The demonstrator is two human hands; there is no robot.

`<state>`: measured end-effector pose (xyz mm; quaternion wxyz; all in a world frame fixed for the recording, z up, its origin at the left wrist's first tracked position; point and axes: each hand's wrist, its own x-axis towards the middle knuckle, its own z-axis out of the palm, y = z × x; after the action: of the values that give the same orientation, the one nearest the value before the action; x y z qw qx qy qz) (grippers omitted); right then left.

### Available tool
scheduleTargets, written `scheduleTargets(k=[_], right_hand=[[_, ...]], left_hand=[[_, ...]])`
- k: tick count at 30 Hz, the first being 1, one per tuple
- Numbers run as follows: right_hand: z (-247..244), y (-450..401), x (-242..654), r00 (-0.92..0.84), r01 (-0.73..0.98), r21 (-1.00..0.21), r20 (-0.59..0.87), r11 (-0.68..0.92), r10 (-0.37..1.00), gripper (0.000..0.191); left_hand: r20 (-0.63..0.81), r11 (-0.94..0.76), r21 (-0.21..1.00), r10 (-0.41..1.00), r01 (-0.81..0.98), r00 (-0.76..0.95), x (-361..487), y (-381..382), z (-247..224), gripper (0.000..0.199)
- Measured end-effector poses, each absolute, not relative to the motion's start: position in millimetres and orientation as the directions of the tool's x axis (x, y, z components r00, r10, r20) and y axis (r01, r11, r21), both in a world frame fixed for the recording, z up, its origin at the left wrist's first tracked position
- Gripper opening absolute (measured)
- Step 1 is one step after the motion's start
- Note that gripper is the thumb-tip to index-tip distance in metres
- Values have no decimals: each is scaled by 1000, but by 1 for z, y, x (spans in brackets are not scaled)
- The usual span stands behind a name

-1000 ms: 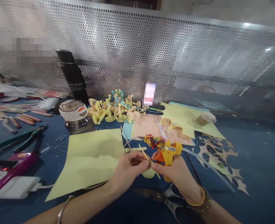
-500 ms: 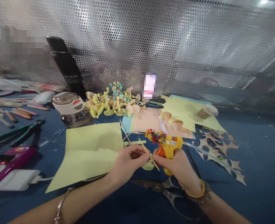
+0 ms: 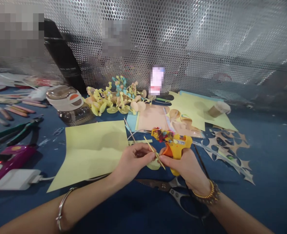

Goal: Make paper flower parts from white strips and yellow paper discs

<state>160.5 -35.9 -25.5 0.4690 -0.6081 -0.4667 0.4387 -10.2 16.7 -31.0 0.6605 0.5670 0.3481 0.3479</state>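
Note:
Between thumb and forefinger, my left hand [image 3: 133,161] pinches a thin yellow paper strip [image 3: 148,143], slanting down to the right. My right hand [image 3: 191,169] is closed round the handle of a yellow glue gun [image 3: 179,150], its nozzle pointing left and crusted with coloured bits. The thumb and forefinger of that hand also touch the strip, close to the left fingertips. Under the fingers lies a small pale yellow paper piece [image 3: 154,164], partly hidden. Scissors [image 3: 164,186] rest on the table just below the hands.
A yellow paper sheet [image 3: 92,152] lies left, beside a lidded jar [image 3: 71,105]. Paper flowers [image 3: 119,100] stand behind. Pliers [image 3: 28,130] and a magenta power strip [image 3: 14,159] are far left. Cut-out paper scraps [image 3: 227,144] and a roll of tape [image 3: 218,109] lie right.
The view has tilted down a little, so the things on the table sit higher in it. Both hands keep nearly the same hold on the strip and the glue gun.

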Motion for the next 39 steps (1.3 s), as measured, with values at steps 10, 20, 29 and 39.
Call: scheduleTargets(k=[10,20,29,39], right_hand=[[-22,-37,157,206,183,-976,-76,-115,976,15],[-22,-37,153,256,213,-971,-52,-108,965,12],[-22,-38,152,263,165,-981,-60,-107,963,11],[-18,-44,171,144,81,-992,-85,-97,986,16]], left_hand=[[-77,131,988,864,-76,498,-8,17,-30,8],[-88,144,987,865,-76,494,-8,16,-30,13],[-108,178,979,867,-99,487,-7,15,-26,12],[-174,270,948,882,-167,438,-14,21,-29,18]])
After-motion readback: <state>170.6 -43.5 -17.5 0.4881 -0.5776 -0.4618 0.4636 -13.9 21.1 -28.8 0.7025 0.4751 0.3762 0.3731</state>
